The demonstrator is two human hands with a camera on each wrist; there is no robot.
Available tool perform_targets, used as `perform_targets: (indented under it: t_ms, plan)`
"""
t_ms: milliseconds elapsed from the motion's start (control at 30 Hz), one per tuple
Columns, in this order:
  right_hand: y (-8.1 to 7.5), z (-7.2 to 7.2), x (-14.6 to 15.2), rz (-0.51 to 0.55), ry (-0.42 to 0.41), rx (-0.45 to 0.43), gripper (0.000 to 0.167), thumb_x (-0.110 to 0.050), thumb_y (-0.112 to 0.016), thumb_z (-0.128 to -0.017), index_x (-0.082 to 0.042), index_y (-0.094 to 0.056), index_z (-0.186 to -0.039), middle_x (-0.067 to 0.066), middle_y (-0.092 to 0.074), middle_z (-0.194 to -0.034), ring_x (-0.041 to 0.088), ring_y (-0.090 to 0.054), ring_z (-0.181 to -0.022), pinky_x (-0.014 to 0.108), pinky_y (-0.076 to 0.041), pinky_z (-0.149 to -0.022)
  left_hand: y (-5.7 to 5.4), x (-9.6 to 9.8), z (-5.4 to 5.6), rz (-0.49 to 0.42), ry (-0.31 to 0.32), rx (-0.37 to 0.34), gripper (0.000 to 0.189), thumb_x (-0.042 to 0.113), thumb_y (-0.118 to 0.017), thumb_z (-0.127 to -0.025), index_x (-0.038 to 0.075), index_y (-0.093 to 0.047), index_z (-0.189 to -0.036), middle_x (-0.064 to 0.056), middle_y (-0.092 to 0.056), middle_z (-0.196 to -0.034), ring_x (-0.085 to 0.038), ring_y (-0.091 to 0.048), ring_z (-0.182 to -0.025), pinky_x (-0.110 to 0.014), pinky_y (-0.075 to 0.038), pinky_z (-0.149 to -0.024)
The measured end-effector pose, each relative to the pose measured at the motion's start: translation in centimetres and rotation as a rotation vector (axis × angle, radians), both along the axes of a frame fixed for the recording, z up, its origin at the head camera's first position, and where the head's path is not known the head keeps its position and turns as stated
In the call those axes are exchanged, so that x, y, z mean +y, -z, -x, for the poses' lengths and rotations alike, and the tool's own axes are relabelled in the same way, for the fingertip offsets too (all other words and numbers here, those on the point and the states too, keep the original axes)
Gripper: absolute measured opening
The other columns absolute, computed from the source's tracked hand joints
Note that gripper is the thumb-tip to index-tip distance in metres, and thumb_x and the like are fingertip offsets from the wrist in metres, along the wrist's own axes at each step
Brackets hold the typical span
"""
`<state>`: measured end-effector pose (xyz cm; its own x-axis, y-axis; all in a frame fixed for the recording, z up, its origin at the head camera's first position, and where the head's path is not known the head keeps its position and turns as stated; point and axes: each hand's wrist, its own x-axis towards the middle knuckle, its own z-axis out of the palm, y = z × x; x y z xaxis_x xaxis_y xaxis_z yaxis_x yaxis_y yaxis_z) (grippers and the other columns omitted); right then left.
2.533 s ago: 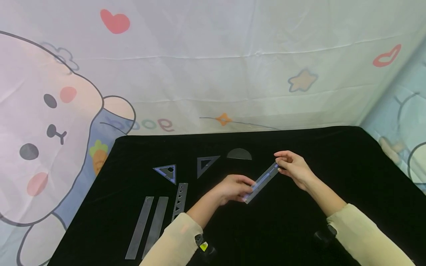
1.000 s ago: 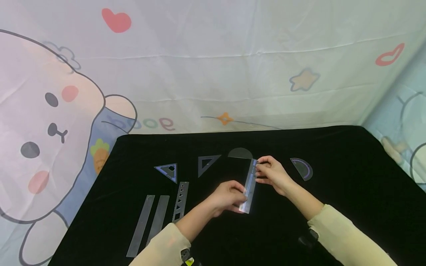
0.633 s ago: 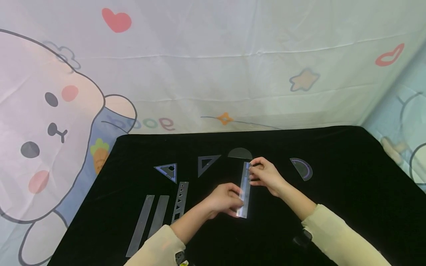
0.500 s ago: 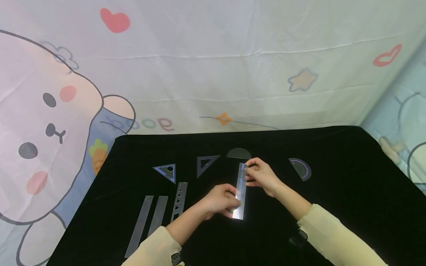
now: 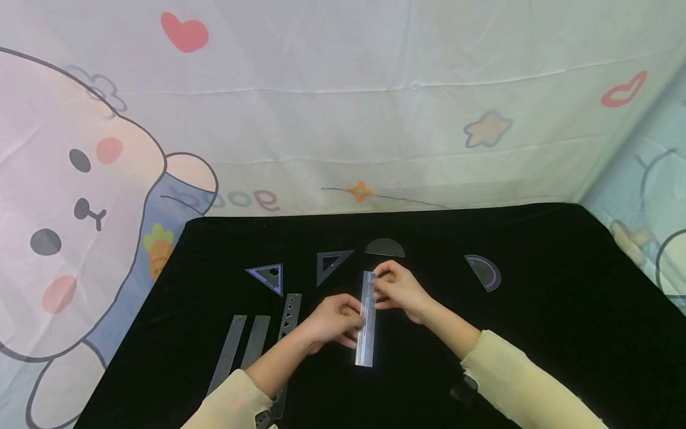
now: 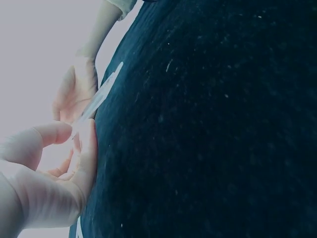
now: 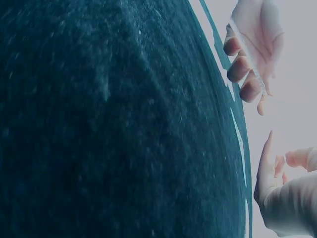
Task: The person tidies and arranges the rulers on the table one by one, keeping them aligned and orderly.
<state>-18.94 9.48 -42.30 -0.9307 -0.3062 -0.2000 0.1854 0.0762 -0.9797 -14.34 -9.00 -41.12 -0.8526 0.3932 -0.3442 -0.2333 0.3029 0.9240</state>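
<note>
Before me, in the head view, a clear ruler [image 5: 367,342] with a bluish strip points nearly straight away from me. My left hand [image 5: 331,322] pinches its left edge near the middle, and my right hand [image 5: 402,292] holds the right edge at its far end. In the left wrist view, the left thumb and finger [image 6: 88,148] close on the ruler [image 6: 101,94]. The right wrist view has the ruler [image 7: 247,54] along the left hand's fingers; glare hides its far end near my right hand [image 7: 287,203]. Whether the ruler touches the cloth is unclear.
Left of my hands lie a stencil ruler [image 5: 289,313] with cut-out shapes and two plain rulers [image 5: 229,345] [image 5: 257,339], partly behind my left forearm. Farther back are two set squares [image 5: 275,280] [image 5: 323,265], a grey half-disc [image 5: 384,247] and a protractor [image 5: 485,274] on the black cloth [image 5: 536,357].
Both hands have carried the ruler left and a little nearer to me, turning it from a slant to nearly straight. The protractor at right has come into view from behind the right hand.
</note>
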Motion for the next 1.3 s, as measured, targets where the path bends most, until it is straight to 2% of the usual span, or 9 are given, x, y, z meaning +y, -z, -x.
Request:
perform_targets:
  t_ms: [167, 367, 600, 1000, 1300]
  plan:
    - [0.4, -0.2, -0.9, 0.002, -0.025, 0.010, 0.026, -0.005, -0.053, -0.086, -0.003, -0.045, -0.111, 0.006, -0.052, -0.083, 0.015, -0.058, -0.070, 0.034, -0.057, -0.064, 0.1, -0.9, -0.4, 0.014, 0.010, 0.008, 0.027, 0.004, -0.060, -0.081, -0.002, -0.051, -0.106, -0.012, -0.061, -0.083, -0.019, -0.062, -0.066, -0.036, -0.057, -0.060]
    - [0.6, -0.6, -2.0, -0.004, -0.037, 0.013, 0.024, -0.004, -0.053, -0.086, -0.002, -0.045, -0.109, 0.008, -0.053, -0.083, 0.016, -0.057, -0.069, 0.036, -0.058, -0.064, 0.1, -1.9, -1.0, 0.018, 0.028, 0.022, 0.026, 0.005, -0.060, -0.083, -0.003, -0.051, -0.106, -0.012, -0.062, -0.082, -0.018, -0.063, -0.064, -0.036, -0.057, -0.060]
    - [0.7, -1.1, -3.2, -0.031, -0.044, 0.008, 0.024, -0.002, -0.053, -0.083, -0.001, -0.046, -0.106, 0.011, -0.054, -0.087, 0.019, -0.058, -0.067, 0.036, -0.058, -0.061, 0.3, -3.1, -1.6, 0.014, 0.036, -0.002, 0.025, 0.004, -0.059, -0.083, -0.003, -0.050, -0.105, -0.011, -0.062, -0.080, -0.016, -0.061, -0.062, -0.037, -0.057, -0.059]
    - [1.3, -1.6, -4.5, -0.072, -0.122, 0.034, 0.029, 0.000, -0.056, -0.080, 0.003, -0.047, -0.107, 0.011, -0.053, -0.085, 0.019, -0.058, -0.068, 0.035, -0.058, -0.062, 0.9, -4.8, -2.9, 0.019, 0.030, -0.006, 0.025, 0.003, -0.060, -0.083, -0.004, -0.050, -0.104, -0.009, -0.060, -0.076, -0.016, -0.059, -0.061, -0.037, -0.057, -0.056]
    - [1.2, -2.2, -5.7, -0.075, -0.180, 0.054, 0.025, -0.003, -0.056, -0.085, 0.000, -0.047, -0.109, 0.011, -0.055, -0.086, 0.017, -0.061, -0.069, 0.033, -0.058, -0.062, 1.2, -6.1, -3.7, 0.018, 0.045, 0.027, 0.023, 0.002, -0.058, -0.083, -0.004, -0.050, -0.103, -0.009, -0.059, -0.077, -0.017, -0.060, -0.061, -0.039, -0.057, -0.056]
